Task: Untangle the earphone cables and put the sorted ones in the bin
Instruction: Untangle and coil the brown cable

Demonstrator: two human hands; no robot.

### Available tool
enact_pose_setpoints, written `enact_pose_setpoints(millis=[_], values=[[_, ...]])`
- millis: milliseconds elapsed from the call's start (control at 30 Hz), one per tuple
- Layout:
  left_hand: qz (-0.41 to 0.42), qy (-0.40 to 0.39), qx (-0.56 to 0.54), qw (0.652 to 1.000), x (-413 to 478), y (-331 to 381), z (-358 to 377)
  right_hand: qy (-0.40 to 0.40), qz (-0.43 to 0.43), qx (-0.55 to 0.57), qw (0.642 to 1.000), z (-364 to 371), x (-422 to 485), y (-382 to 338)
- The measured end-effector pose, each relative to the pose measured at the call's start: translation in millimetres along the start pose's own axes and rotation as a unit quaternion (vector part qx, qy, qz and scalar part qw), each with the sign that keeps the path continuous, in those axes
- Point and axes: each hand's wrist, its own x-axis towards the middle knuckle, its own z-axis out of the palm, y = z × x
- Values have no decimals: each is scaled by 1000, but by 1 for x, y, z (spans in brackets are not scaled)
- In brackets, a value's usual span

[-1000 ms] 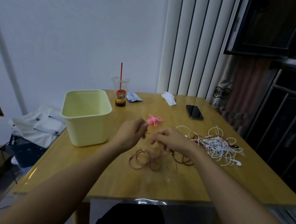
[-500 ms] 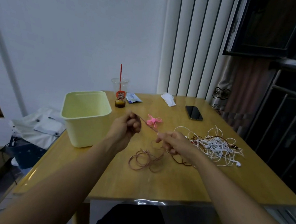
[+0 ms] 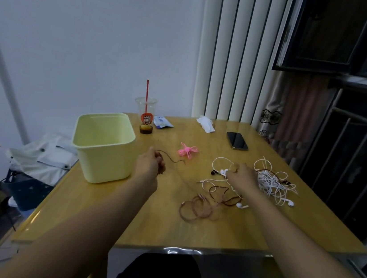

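Observation:
My left hand [image 3: 151, 165] pinches one end of a thin brown earphone cable [image 3: 170, 158], lifted just right of the pale yellow bin [image 3: 126, 159]. The cable trails down to loose brown coils [image 3: 196, 208] on the table. Over the left edge of the tangled pile of white and brown earphone cables [image 3: 272, 183], my right hand [image 3: 242, 175] curls its fingers on a white cable [image 3: 217, 164]. The bin's inside looks bare.
A pink cable winder [image 3: 187, 150] lies between my hands. Farther back stand a plastic cup with a red straw [image 3: 145, 119], a small packet [image 3: 162, 122], a crumpled tissue [image 3: 206, 123] and a black phone [image 3: 236, 140]. The wooden table's [image 3: 120, 219] front edge is close to me.
My hands have moved apart. The right hand let go of the brown cable and went right onto the tangled pile. The left hand drew the brown cable end up toward the bin.

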Motion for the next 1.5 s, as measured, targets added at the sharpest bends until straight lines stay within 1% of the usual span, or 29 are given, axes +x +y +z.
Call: enact_pose_setpoints(millis=[33,67,133,167,233,300,367,400,467,500,567,633,700,767,800,833,867,900,933,967,1000,1100,1133,1167,1200,1267,1333,1433,1500], values=[[17,-17,36,999,-6,0,3,19,-22,-18,999,0,-3,-9],[32,-34,66,997,-12,0,5,37,-63,9,997,-2,-8,-19],[45,-76,113,990,-23,3,7,31,-175,141,974,-5,-18,-37],[49,-103,129,985,-27,3,7,4,-217,199,956,-5,-24,-46],[66,-158,147,974,-32,4,9,-81,-267,249,927,-2,-34,-60],[73,-193,144,968,-34,6,10,-158,-276,263,911,6,-37,-66],[53,-226,94,968,-33,8,10,-203,-283,256,902,14,-35,-63],[28,-238,51,969,-32,10,9,-213,-291,250,899,15,-34,-59],[-32,-254,-35,966,-30,13,6,-201,-292,254,900,14,-31,-50],[-53,-254,-74,963,-29,14,5,-185,-281,270,902,13,-30,-47],[-56,-235,-139,960,-27,12,6,-182,-257,296,902,10,-31,-42],[-39,-214,-196,956,-29,10,10,-221,-236,262,909,11,-33,-41],[-41,-202,-267,941,-33,12,18,-259,-225,204,917,16,-38,-44],[-16,-194,-277,941,-37,12,24,-291,-222,178,913,17,-46,-47],[33,-185,-221,957,-37,10,25,-312,-226,172,907,16,-49,-49],[108,-171,-108,973,-35,7,23,-334,-229,169,898,15,-52,-50],[206,-157,46,965,-31,4,17,-352,-230,169,891,14,-54,-51],[302,-148,197,921,-26,2,11,-360,-229,179,887,13,-55,-50],[371,-152,321,858,-20,1,5,-353,-223,202,886,11,-55,-50],[400,-165,407,805,-16,1,0,-335,-210,235,888,10,-53,-48],[402,-184,465,767,-12,0,-4,-313,-191,270,890,8,-49,-46],[356,-237,577,696,-11,-3,-11,-254,-151,321,900,0,-36,-37],[348,-242,600,678,-10,-6,-13,-233,-140,325,906,-2,-32,-32],[345,-237,615,669,-8,-8,-15,-209,-129,325,913,-5,-29,-29],[346,-222,615,673,-6,-9,-17,-183,-120,322,921,-7,-27,-25],[351,-181,588,706,0,-9,-19,-131,-111,321,931,-10,-23,-18],[362,-162,556,730,4,-6,-20,-97,-104,336,931,-14,-18,-11],[346,-207,518,755,3,1,-19,-56,-107,351,928,-22,-10,-6],[303,-261,467,789,0,4,-19,-22,-112,355,928,-24,-5,-7]])
